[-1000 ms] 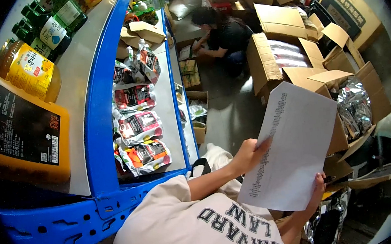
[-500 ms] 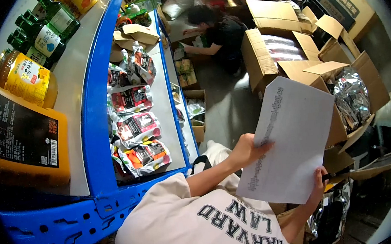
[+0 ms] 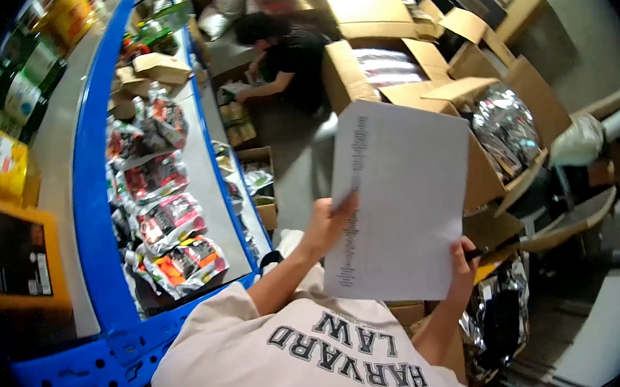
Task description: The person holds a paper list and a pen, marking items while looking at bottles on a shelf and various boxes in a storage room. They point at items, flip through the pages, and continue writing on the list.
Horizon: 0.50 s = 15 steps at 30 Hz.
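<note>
A white sheet of paper [image 3: 407, 199] with a column of small print down its left side is held up before my chest. My left hand [image 3: 330, 225] grips its left edge, the thumb lying over the print. At the lower right edge, my right hand [image 3: 463, 268] is closed on the paper. A dark pen-like stick [image 3: 474, 254] pokes out from the same hand; its full shape is hidden. The print is too small to read.
To the left stands a blue-framed shelf [image 3: 102, 206] with printed pouches [image 3: 171, 222], green bottles [image 3: 27, 83] and a large orange jug [image 3: 21, 255]. Open cardboard boxes [image 3: 351, 77] crowd the right. Ahead, a person [image 3: 297, 64] in black crouches by the shelf, reaching toward low goods.
The view has swung to the right, so shelf, boxes and paper all appear farther left. Both hands keep their hold on the paper.
</note>
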### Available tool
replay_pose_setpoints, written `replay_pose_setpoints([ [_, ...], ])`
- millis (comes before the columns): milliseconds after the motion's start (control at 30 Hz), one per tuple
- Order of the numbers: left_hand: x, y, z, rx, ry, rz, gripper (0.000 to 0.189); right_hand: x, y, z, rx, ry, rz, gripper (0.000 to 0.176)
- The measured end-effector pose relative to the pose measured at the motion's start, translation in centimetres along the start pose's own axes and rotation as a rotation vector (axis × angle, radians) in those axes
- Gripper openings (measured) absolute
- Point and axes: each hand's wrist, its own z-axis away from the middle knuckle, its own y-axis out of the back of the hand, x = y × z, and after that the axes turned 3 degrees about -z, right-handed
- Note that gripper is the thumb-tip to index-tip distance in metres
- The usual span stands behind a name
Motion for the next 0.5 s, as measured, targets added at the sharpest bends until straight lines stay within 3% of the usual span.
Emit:
replay_pose_setpoints([
  [100,0.5,0.0,-0.1,0.020,0.026,-0.025,0.042,2.5,0.5,-1.1,0.085,0.268,-0.429,0.029],
  [133,1.0,-0.1,0.0,0.030,0.014,0.001,0.042,0.0,-0.5,-0.3,-0.030,0.246,-0.240,0.045],
  [200,1.9,0.1,0.3,-0.011,-0.001,0.024,0.042,0.0,0.0,-1.0,-0.238,0.340,-0.650,0.059],
  [267,2.0,-0.1,0.5,-0.014,-0.030,0.057,0.042,-0.1,0.9,-0.8,-0.223,0.328,-0.756,0.067],
  [400,2.5,-0.3,0.9,-0.032,-0.075,0.067,0.042,0.9,3.2,-0.4,-0.347,0.332,-0.867,0.060],
  [500,2.5,-0.2,1.1,-0.051,-0.088,0.021,0.043,1.4,3.6,0.3,-0.208,0.323,-0.911,0.059],
])
